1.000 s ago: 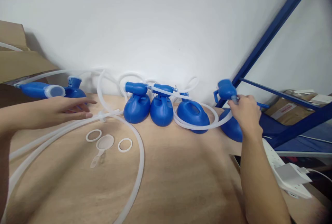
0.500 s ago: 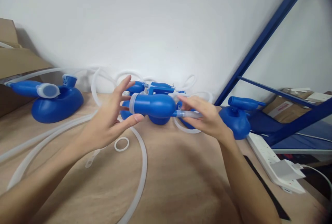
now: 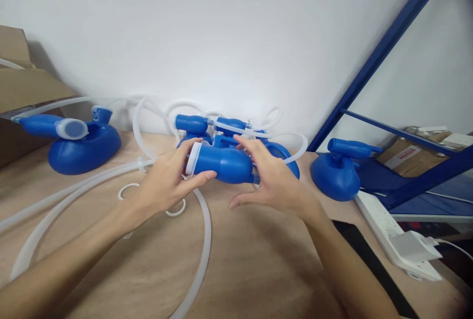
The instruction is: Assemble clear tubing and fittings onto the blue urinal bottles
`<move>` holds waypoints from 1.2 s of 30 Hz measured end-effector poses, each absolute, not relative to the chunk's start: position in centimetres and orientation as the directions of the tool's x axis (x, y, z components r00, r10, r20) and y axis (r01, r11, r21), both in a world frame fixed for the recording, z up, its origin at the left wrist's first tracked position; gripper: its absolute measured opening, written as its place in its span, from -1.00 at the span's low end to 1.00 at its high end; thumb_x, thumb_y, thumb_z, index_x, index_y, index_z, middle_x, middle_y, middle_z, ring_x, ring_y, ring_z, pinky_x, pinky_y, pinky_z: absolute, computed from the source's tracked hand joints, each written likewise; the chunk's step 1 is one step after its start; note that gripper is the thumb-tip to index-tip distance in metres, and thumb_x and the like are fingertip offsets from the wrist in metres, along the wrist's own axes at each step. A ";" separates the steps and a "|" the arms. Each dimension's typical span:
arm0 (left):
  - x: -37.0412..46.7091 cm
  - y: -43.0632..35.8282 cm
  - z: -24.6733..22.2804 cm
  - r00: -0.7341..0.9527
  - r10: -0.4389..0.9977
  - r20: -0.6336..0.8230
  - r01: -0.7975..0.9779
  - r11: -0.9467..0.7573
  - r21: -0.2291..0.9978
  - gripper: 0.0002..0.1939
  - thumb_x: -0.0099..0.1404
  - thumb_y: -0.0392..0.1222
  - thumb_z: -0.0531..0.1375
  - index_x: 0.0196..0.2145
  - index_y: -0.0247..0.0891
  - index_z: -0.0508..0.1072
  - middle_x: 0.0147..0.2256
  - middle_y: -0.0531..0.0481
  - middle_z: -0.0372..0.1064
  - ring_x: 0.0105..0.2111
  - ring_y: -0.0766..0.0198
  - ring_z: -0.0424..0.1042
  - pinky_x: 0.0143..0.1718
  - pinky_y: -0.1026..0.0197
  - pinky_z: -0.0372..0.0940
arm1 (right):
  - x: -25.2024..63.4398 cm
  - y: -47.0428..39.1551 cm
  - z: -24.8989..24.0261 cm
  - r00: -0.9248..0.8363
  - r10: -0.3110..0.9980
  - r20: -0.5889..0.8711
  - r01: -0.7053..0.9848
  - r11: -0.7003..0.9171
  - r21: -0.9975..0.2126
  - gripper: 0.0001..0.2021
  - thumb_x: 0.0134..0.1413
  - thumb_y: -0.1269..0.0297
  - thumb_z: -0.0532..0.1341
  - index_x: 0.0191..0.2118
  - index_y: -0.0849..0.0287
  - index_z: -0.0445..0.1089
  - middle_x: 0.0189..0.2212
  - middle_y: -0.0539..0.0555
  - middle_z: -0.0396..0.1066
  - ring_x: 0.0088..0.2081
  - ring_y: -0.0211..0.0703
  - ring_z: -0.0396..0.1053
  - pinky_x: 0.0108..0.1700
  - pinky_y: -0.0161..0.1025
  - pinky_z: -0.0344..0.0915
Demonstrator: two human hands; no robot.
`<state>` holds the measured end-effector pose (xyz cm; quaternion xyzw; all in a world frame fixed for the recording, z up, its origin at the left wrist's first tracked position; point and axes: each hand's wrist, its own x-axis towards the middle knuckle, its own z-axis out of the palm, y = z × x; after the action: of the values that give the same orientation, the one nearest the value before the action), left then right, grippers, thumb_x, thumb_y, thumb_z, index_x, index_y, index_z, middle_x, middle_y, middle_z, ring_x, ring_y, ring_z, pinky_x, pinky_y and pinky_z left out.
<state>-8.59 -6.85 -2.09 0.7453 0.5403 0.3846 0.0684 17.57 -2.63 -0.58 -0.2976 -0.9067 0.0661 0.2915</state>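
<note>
A blue bulb-shaped plastic cup point(image 3: 225, 164) with a white translucent cap point(image 3: 193, 158) lies sideways in front of me, its narrow end tilted down to the right. My left hand point(image 3: 172, 176) grips the capped end, thumb along the front and fingers behind. At the narrow end, my right hand point(image 3: 269, 176) is spread, thumb held away from the cup and fingers beside its tip. Directly behind are more blue cups, such as one blue cup point(image 3: 191, 123) joined to a clear hose point(image 3: 236, 129), and a blue bottle with a loop handle point(image 3: 284, 154). What supports the held cup is partly hidden.
A blue bottle with a capped cup point(image 3: 84, 149) stands left beside a cardboard box point(image 3: 33, 87). Another blue bottle point(image 3: 336, 176) stands right, near a white power strip point(image 3: 395, 235). A hose point(image 3: 205, 240) and a white ring point(image 3: 176, 208) lie on the table. Blue rack bars point(image 3: 384, 53) rise right.
The cup has come down and its narrow end now dips to the right. My right hand has moved left, its thumb opening away from the clear tube it was around.
</note>
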 end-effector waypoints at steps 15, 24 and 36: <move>-10.9 -6.5 -4.2 0.229 0.638 0.735 0.774 -0.578 0.261 -0.45 0.52 0.26 -0.01 0.15 -0.15 0.47 -0.50 0.06 0.45 -0.53 0.15 0.44 -0.44 0.18 0.26 | 15.0 -3.9 -2.3 -0.636 0.619 0.460 0.496 0.785 -0.371 -0.21 0.14 -0.08 0.42 0.38 0.09 0.21 0.31 0.25 0.39 0.23 0.23 0.47 0.21 0.25 0.47; -11.2 -5.0 -5.5 0.072 0.707 0.704 0.444 -0.655 0.612 -0.41 0.51 0.23 0.01 0.21 -0.19 0.51 0.03 -0.14 0.58 0.00 -0.11 0.55 0.04 -0.07 0.41 | 15.4 -4.3 -1.3 -0.618 0.610 0.496 0.534 0.789 -0.304 -0.26 0.17 -0.07 0.42 0.35 0.09 0.22 0.24 0.21 0.46 0.13 0.18 0.55 0.07 0.11 0.56; -13.6 -6.4 -0.3 0.318 0.913 0.257 0.504 -0.392 0.770 -0.57 0.42 0.25 0.20 0.07 0.04 0.63 0.10 0.01 0.57 0.16 -0.12 0.49 0.23 -0.02 0.41 | 16.8 -3.5 -0.9 -0.805 0.235 0.545 0.423 0.871 0.250 -0.50 0.42 0.03 0.22 0.32 0.14 0.31 0.17 0.22 0.51 0.04 0.07 0.56 -0.16 -0.12 0.52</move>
<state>-13.64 -6.42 -0.27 0.7574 0.4675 0.3499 0.2921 16.83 -3.48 -0.91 -0.1762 -0.9323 -0.1826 0.2576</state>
